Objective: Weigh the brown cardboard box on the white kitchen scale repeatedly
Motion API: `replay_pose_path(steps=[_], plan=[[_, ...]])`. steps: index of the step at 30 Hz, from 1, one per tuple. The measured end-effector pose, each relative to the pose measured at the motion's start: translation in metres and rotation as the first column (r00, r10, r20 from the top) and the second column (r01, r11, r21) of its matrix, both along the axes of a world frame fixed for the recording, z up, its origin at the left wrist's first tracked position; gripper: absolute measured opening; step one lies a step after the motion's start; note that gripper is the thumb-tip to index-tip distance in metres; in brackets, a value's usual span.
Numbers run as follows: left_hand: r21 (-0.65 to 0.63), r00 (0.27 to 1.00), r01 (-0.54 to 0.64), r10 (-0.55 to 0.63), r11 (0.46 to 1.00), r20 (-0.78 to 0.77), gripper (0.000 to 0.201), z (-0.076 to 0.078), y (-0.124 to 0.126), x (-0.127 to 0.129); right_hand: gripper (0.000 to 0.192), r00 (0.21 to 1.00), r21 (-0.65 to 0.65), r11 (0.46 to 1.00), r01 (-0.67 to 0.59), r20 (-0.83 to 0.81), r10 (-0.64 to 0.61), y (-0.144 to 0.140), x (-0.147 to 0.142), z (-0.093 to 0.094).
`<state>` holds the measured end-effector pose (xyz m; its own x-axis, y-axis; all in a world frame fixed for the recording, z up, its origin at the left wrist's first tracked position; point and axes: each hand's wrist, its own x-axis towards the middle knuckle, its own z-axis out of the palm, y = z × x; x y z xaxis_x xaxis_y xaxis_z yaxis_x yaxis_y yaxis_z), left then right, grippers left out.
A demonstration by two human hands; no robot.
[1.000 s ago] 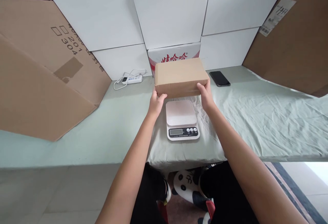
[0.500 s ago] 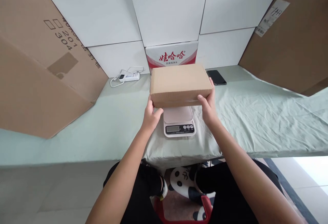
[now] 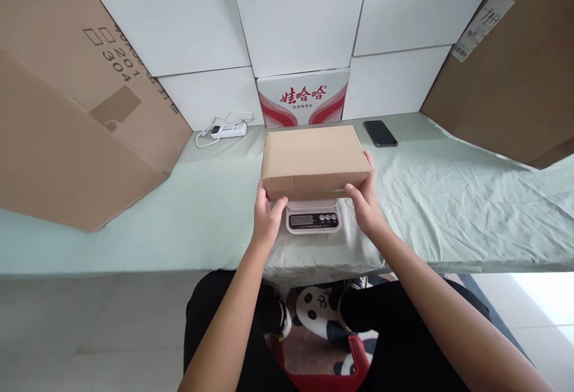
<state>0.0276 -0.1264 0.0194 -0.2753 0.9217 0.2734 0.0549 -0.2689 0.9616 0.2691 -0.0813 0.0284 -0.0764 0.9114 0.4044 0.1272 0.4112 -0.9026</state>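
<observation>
A brown cardboard box [image 3: 316,156] is held level between my two hands, over a white digital kitchen scale [image 3: 314,221]. My left hand [image 3: 268,216] grips its left front corner, thumb against the lower front edge. On the opposite end, my right hand [image 3: 365,198] is closed around the right side, its thumb pressed on the front face. The box hides most of the scale's platform; the display and buttons show in front. Whether the box's underside touches the platform cannot be seen.
A white power adapter with a cable [image 3: 229,129] lies at the back left. To the back right is a black phone [image 3: 380,133]. White panels and a red-and-white carton [image 3: 303,100] stand behind; large cardboard sheets flank the green-clothed table [image 3: 215,213].
Both hands have lowered the cardboard box toward the scale and slightly toward me. More of the scale's platform is covered, and more of the carton behind shows.
</observation>
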Motion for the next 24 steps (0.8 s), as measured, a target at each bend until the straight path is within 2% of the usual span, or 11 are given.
replay_pose_path(steps=[11, 24], plan=[[-0.018, 1.000, 0.003, -0.004, 1.000, -0.022, 0.068, -0.0066, -0.0023, -0.0003, 0.103, 0.999, -0.019, 1.000, 0.003, -0.032, -0.003, 0.0029, -0.0003, -0.0026], [-0.018, 1.000, 0.011, -0.011, 1.000, -0.006, 0.070, -0.0017, -0.0113, 0.0023, 0.097, 0.999, 0.007, 0.999, 0.036, -0.011, -0.036, -0.0054, 0.0015, -0.0019]])
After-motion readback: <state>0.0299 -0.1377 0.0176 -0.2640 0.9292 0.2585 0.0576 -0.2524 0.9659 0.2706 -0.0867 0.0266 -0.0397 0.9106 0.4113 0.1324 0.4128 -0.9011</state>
